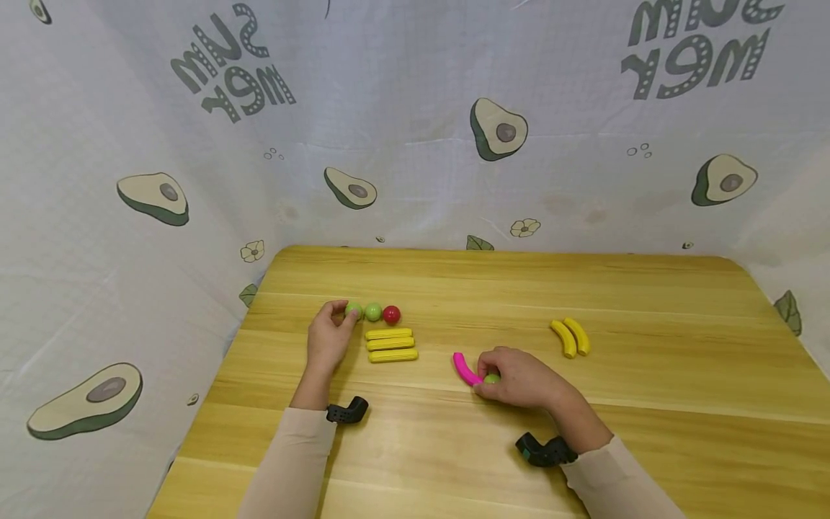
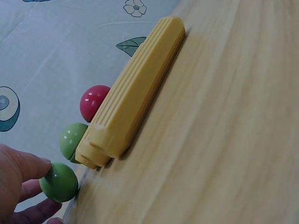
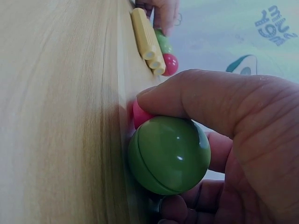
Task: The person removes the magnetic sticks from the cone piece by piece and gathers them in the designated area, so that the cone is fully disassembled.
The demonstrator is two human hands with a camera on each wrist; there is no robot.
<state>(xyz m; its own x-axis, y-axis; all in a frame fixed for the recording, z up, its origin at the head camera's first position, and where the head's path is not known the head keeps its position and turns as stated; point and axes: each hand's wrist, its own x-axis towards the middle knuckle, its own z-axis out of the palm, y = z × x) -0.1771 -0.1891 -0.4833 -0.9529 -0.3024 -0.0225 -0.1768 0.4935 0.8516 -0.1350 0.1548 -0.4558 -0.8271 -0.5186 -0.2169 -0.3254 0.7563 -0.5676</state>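
At the left of the table, my left hand [image 1: 328,337] pinches a green ball [image 2: 59,182] between thumb and fingers. A second green ball [image 1: 372,312] and a red ball [image 1: 392,314] continue the row to its right. Just in front lie three yellow ridged corn-like sticks [image 1: 391,344], side by side. Nearer the middle, my right hand [image 1: 521,378] holds another green ball [image 3: 170,154], its thumb and fingers curled round it. By the thumb of that hand is a bright pink curved stick [image 1: 464,369]; whether the thumb touches it, I cannot tell.
Two yellow toy bananas [image 1: 570,337] lie side by side to the right, beyond the right hand. The wooden table [image 1: 648,288] has its far edge against a pale curtain [image 1: 415,194] printed with avocados. A black band sits on each wrist.
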